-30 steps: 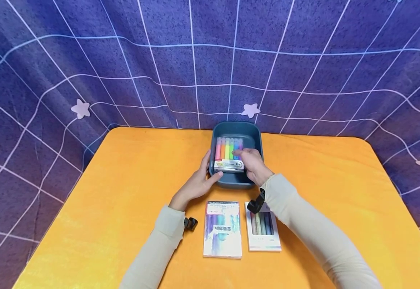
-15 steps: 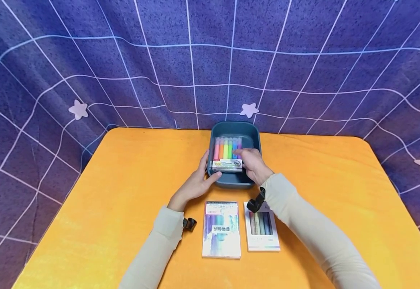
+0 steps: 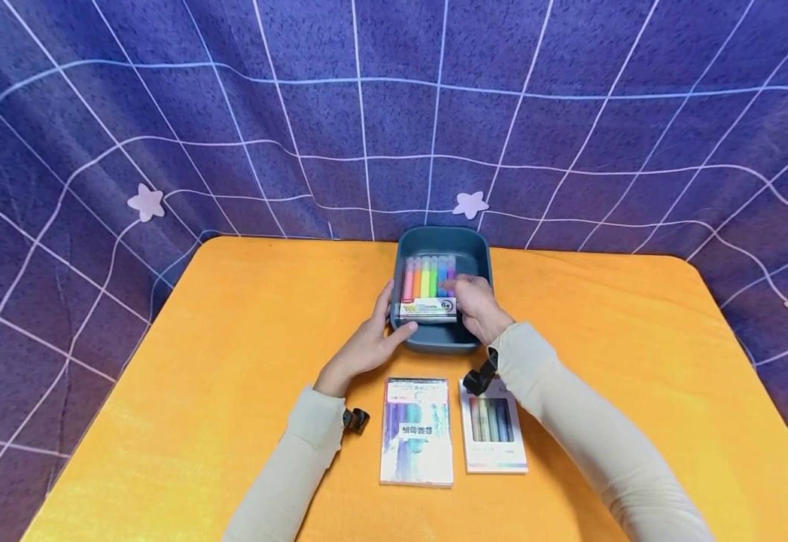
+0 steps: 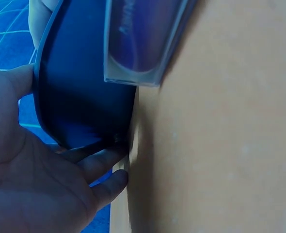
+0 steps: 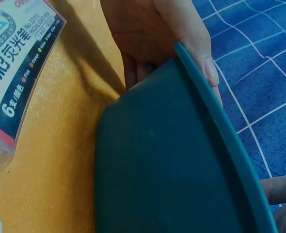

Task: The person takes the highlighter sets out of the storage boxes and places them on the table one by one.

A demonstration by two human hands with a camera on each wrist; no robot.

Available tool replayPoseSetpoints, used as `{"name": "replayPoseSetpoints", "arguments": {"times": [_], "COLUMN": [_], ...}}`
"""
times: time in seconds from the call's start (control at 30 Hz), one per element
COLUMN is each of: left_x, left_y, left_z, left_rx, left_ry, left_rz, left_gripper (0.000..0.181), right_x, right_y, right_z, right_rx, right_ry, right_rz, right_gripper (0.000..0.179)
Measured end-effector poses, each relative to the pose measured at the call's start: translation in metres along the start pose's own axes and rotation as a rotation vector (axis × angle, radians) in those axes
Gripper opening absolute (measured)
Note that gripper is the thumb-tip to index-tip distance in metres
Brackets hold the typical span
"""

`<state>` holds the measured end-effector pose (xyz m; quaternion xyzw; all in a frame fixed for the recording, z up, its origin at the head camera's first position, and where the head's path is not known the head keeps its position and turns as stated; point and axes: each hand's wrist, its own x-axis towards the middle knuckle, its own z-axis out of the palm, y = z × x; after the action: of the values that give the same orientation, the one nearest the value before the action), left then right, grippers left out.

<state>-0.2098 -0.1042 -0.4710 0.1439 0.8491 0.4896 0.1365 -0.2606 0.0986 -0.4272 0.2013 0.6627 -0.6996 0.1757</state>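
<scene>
A dark teal plastic bin stands at the far side of the table. Within it sits a clear pack of highlighters, in rainbow colours with a white label. My left hand holds the bin's near left wall, thumb over the rim and fingers along the outside. At the pack's right edge, my right hand grips it, index finger on its front. In the left wrist view, a hand spans the bin's edge. The right wrist view shows the bin beside a highlighter pack on the orange cloth.
Nearer me lie two flat pen boxes: a white and purple box and a smaller white windowed box, partly behind the right wrist's camera. An orange cloth covers the table. Behind the bin hangs a blue gridded curtain.
Both hands, the bin and the highlighter pack keep nearly the same places. The whole head view shifts only slightly.
</scene>
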Motion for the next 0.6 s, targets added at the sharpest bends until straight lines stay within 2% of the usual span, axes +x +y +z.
{"name": "replayPoseSetpoints", "arguments": {"times": [0.1, 0.3, 0.6], "left_x": [0.0002, -0.0002, -0.0006], "left_y": [0.0002, 0.0025, 0.0029], "left_z": [-0.0001, -0.0005, -0.0011], "left_rx": [0.001, 0.003, -0.004], "left_ry": [0.002, 0.001, -0.004], "left_rz": [0.002, 0.003, -0.004], "left_gripper": [0.090, 0.090, 0.091], "right_x": [0.0010, 0.0049, 0.0066], "right_y": [0.0000, 0.0002, -0.0005], "right_z": [-0.0006, -0.0006, -0.0036], "right_rx": [0.011, 0.025, 0.018], "right_ry": [-0.003, -0.003, -0.013], "right_rz": [0.008, -0.006, 0.021], "right_gripper": [0.058, 0.050, 0.047]}}
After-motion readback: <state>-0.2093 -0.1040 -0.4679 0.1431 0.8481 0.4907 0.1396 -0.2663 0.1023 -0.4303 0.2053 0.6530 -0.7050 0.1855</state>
